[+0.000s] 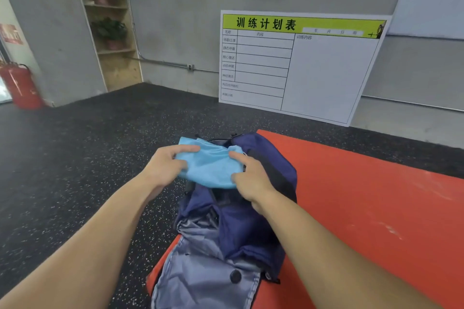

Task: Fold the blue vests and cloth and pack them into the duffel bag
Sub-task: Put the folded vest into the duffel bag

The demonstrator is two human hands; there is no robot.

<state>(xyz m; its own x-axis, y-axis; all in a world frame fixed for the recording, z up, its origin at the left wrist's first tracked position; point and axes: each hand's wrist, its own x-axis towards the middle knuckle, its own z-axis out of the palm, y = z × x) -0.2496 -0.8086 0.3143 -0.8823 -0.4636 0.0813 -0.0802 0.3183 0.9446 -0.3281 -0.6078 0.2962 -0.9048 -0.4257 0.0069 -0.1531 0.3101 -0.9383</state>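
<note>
Above the open duffel bag (241,221), folded blue cloth (209,164), gripped between left hand (164,167) and right hand (251,178)

Gym: training-plan board (301,65), rubber floor (75,158), orange mat (364,195).

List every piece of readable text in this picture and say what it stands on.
"训练计划表": green header of the whiteboard leaning against the wall.
"名称", "内容", "训练内容": column headings on the same board.
Row labels down the board's left column: too blurred to read surely.
Date line in the header: too faint.
Red sign on the left wall: blurred, unreadable.
Duffel bag, light blue cloth: no text shows.
</note>
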